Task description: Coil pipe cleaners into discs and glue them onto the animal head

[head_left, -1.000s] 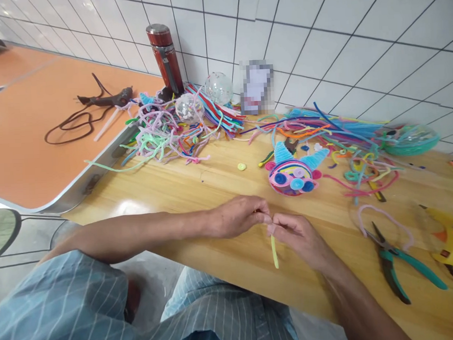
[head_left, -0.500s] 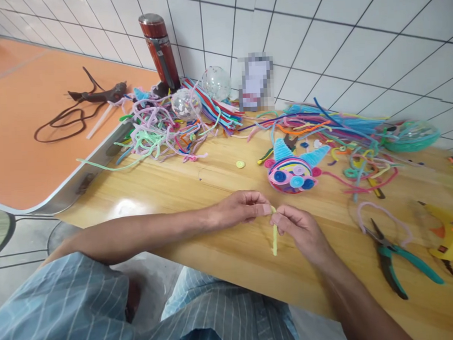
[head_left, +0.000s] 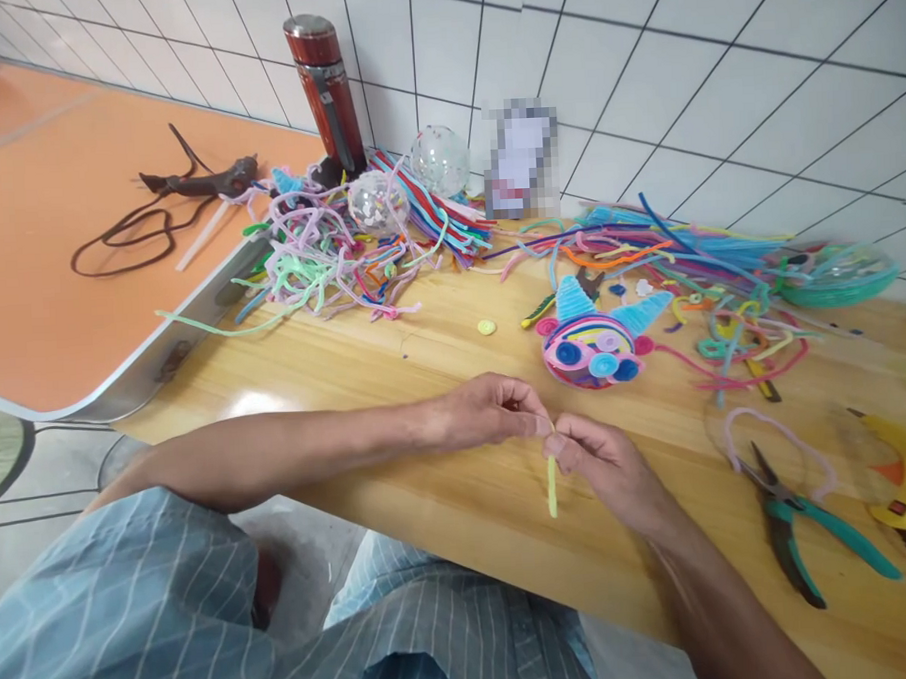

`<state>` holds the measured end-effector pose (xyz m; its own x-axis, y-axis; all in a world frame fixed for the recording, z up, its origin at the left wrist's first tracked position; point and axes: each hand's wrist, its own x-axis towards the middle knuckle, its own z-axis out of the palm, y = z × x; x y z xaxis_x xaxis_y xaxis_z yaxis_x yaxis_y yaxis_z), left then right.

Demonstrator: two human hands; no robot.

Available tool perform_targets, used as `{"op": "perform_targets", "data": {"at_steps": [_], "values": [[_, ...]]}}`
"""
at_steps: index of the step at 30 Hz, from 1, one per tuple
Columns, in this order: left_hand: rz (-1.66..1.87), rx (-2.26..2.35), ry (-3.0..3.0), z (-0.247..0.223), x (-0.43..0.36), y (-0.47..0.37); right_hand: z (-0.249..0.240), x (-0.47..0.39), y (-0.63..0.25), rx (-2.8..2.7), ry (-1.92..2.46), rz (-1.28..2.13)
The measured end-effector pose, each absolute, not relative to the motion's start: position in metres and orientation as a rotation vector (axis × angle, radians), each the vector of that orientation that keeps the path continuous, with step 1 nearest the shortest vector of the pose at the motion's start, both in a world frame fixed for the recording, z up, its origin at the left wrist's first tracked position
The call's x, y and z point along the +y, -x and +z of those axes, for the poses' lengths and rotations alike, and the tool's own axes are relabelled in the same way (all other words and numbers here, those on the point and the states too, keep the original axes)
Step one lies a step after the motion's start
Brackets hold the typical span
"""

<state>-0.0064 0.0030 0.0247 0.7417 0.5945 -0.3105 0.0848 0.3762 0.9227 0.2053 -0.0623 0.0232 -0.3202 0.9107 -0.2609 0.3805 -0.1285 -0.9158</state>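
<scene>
A short yellow-green pipe cleaner [head_left: 553, 487] hangs down from between my fingertips over the wooden table. Its upper end is pinched by my left hand [head_left: 501, 412], fingers closed. My right hand [head_left: 597, 458] also grips it, thumb and fingers pressed together beside the left fingertips. The part inside the fingers is mostly hidden. Just beyond my hands lies a round figure [head_left: 593, 348] with two blue horns and coiled pink and blue discs. A small yellow coil [head_left: 487, 327] rests on the table to its left.
Pliers [head_left: 791, 525] and a yellow glue gun [head_left: 905, 470] lie at the right. Tangled pipe cleaners [head_left: 306, 256], a red flask [head_left: 327, 95], clear balls [head_left: 440, 160] and a blurred phone [head_left: 520, 161] stand along the back. A dark glue gun [head_left: 221, 179] is on the orange table [head_left: 39, 328].
The view has shifted slightly. My hands stay together on the pipe cleaner, with the fingertips a little changed around its upper end and its tail hanging slightly lower.
</scene>
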Motion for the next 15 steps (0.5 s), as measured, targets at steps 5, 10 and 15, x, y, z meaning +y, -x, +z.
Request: {"op": "perform_targets", "data": {"at_steps": [5, 10, 15], "values": [[0.651, 0.788, -0.831, 0.007, -0.029, -0.009, 0.007, -0.067, -0.197, -1.506, 1.501, 1.312], [0.575, 0.78, -0.85, -0.002, -0.022, -0.009, 0.009, -0.065, -0.2, -1.595, 1.515, 1.338], [0.269, 0.66, -1.193, 0.008, 0.008, 0.008, 0.024, -0.061, -0.205, -1.771, 1.479, 1.485]]}}
